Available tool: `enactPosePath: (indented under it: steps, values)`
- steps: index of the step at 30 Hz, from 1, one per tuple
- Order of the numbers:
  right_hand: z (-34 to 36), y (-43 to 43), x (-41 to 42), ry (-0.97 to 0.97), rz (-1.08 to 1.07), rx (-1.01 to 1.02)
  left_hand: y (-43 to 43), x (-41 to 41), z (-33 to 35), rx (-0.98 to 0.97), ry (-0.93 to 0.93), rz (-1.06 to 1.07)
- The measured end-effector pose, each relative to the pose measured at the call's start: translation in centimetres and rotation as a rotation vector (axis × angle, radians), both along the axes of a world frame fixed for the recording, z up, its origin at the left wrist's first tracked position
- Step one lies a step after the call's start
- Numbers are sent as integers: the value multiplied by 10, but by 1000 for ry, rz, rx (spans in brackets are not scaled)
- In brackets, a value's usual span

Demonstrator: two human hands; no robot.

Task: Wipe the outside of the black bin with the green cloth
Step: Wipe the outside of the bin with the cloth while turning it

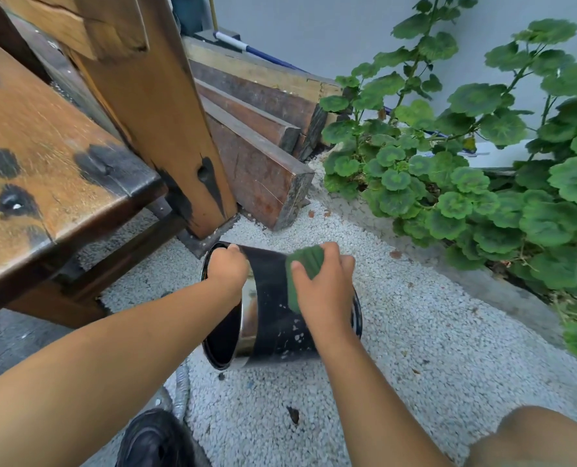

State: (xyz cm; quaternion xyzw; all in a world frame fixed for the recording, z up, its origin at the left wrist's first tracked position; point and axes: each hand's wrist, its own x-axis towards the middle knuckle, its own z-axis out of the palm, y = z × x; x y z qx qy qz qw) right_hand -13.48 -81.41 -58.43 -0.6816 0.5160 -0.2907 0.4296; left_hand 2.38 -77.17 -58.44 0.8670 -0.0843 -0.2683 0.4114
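Note:
The black bin [273, 318] lies on its side on white gravel, its open mouth turned to the left, with a shiny metal band near the rim and pale specks on its wall. My left hand [226, 267] grips the upper rim at the mouth. My right hand [324, 291] presses the folded green cloth [305, 267] flat against the top of the bin's outer wall. Part of the cloth is hidden under my fingers.
A worn wooden bench [38, 170] and its thick post [166, 129] stand close on the left. Stacked wooden beams [263, 163] lie behind the bin. Leafy green plants [482, 180] fill the right side. A dark shoe [155, 439] and my knee [543, 439] are at the bottom.

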Motion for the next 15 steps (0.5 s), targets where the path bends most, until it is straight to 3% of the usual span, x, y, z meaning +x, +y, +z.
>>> enactPosePath:
  steps: [8,15]
  values:
    - [-2,32,26,213,120,-160,-16,-9,4,-85,113,121]
    - [-57,1,-13,417,28,-188,-9,-1,6,-69,34,-92]
